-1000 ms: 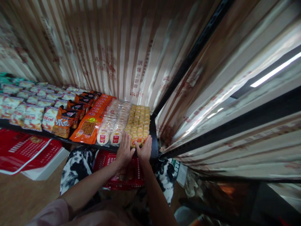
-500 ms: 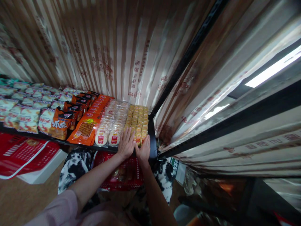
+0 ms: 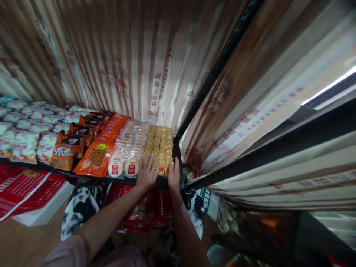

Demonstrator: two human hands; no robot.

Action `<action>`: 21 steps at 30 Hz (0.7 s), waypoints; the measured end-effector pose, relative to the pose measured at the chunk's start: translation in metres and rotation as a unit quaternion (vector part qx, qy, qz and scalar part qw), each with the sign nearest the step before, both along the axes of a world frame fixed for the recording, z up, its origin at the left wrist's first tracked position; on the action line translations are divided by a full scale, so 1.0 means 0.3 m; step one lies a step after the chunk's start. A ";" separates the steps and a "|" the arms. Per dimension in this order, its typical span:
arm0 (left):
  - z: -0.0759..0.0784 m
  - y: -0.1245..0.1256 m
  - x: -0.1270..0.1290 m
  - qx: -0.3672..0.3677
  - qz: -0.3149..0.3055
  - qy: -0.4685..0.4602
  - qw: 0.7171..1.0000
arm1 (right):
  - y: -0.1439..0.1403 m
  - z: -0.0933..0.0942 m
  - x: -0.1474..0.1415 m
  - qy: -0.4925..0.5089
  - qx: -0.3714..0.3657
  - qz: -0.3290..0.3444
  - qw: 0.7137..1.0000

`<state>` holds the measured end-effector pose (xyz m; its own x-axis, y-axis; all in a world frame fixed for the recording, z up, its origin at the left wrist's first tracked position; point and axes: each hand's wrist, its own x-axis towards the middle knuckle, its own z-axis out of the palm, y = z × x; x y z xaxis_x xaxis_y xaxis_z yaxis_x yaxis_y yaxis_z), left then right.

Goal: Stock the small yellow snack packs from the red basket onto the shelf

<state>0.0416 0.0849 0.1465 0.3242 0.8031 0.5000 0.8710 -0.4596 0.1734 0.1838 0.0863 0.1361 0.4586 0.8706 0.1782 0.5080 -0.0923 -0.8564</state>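
Rows of small yellow-wrapped snack packs (image 3: 160,142) stand at the right end of a black shelf (image 3: 178,159). My left hand (image 3: 147,173) lies over their front left part with its fingers stretched out. Along their right side rests my right hand (image 3: 174,176), fingers straight and upright, touching or close to the end row. To the left sit clear-wrapped round white crackers (image 3: 132,167) in two rows, then an orange bag of stick snacks (image 3: 96,155) lying flat. Neither hand is wrapped round anything.
Orange-black snack bags (image 3: 65,148) and many white snack packs (image 3: 25,144) fill the shelf leftward. A pleated curtain (image 3: 125,63) hangs behind, with a black metal post (image 3: 211,81) on the right. Red baskets (image 3: 22,193) (image 3: 150,211) are below the shelf.
My right hand has moved apart from my left, round to the right side of the yellow packs. The left hand stays on their front. The view has shifted slightly.
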 end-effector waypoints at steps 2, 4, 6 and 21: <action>-0.003 0.003 0.002 -0.001 0.000 -0.001 1.000 | 0.025 -0.003 -0.015 0.010 -0.002 0.006 1.000; -0.004 0.007 0.005 -0.003 -0.003 -0.001 1.000 | 0.044 -0.006 -0.036 0.015 0.003 0.003 1.000; -0.004 0.013 0.006 -0.004 -0.007 -0.001 1.000 | 0.056 -0.004 -0.055 0.015 0.004 -0.014 1.000; -0.002 0.024 0.009 0.020 -0.002 -0.006 1.000 | 0.064 -0.011 -0.059 -0.018 -0.006 -0.041 0.999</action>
<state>0.0444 0.0921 0.1459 0.3216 0.7811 0.5352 0.8666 -0.4705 0.1660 0.1662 0.1056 0.1328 0.5225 0.8320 0.1862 0.5286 -0.1447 -0.8365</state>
